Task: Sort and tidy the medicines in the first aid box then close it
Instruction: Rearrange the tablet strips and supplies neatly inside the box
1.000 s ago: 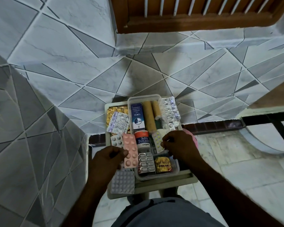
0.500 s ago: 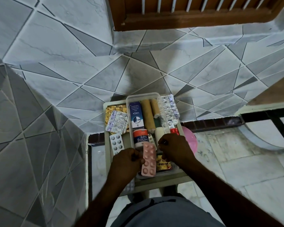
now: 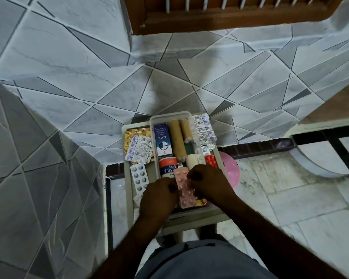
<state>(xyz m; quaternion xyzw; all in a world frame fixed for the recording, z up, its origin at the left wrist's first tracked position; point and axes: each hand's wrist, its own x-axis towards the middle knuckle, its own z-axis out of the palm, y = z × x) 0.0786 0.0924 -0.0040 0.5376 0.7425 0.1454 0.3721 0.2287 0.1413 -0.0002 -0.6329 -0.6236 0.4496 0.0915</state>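
A clear plastic first aid box [image 3: 170, 115] stands open on a small grey stool [image 3: 129, 178]. Inside lie a blue medicine carton [image 3: 162, 140], two brown rolls [image 3: 177, 137], an adhesive tape tub [image 3: 168, 166] and a white roll [image 3: 191, 161]. A pink blister strip [image 3: 184, 188] lies over the box's near half. My left hand [image 3: 159, 198] pinches its left edge and my right hand [image 3: 209, 183] grips its right edge. The box's near contents are hidden under my hands.
On the stool left of the box lie a gold strip [image 3: 135, 133], a white printed strip [image 3: 139, 150] and a silver blister strip [image 3: 139, 178]. Silver strips [image 3: 203, 129] and red pills [image 3: 211, 160] sit on the right. A pink bowl [image 3: 231, 170] is on the floor.
My left hand has carried the pink strip from the box's left edge rightward over its near half. My right hand has come across and taken hold of the strip's other edge.
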